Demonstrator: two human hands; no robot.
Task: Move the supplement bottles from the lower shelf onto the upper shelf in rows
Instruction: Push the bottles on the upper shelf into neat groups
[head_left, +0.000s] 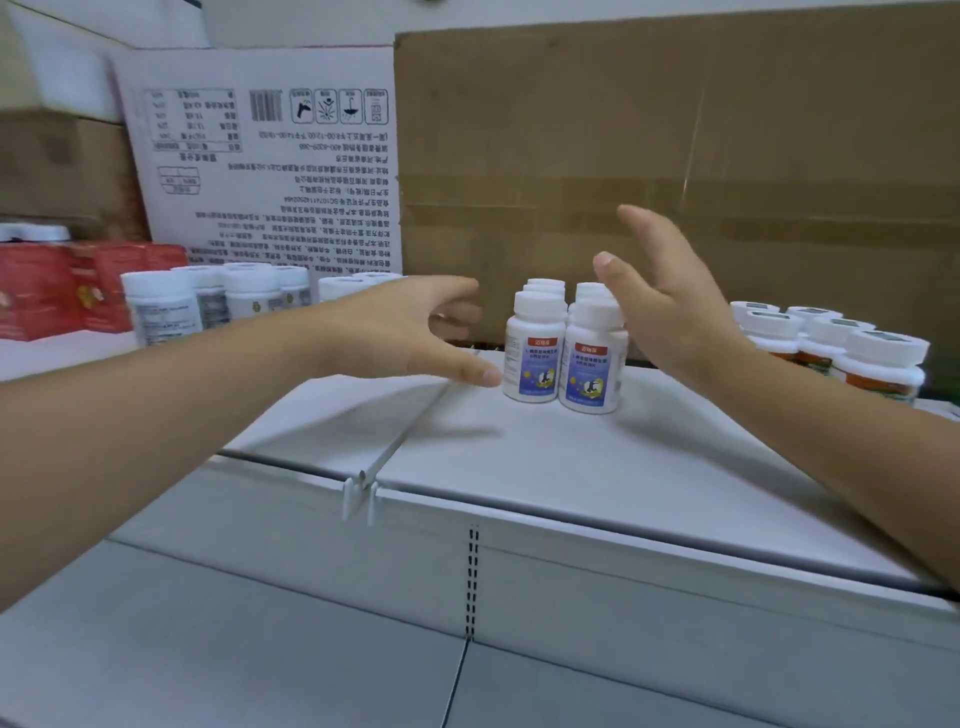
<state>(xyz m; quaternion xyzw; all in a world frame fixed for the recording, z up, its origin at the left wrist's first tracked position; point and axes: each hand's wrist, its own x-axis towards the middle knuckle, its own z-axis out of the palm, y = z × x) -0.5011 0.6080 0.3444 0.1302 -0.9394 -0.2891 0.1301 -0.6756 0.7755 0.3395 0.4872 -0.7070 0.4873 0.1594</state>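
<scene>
white bottles (563, 345) with blue labels, brown cardboard (675, 156), red boxes (57, 291)

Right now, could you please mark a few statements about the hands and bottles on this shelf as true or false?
1. The left hand and right hand hold nothing, one on each side of the blue-labelled bottles. True.
2. The blue-labelled bottles lie on their sides. False: they stand upright, caps on.
3. Brown cardboard stands behind them. True.
4. The orange-labelled bottles stand left of both hands. False: they stand to the right.
</scene>
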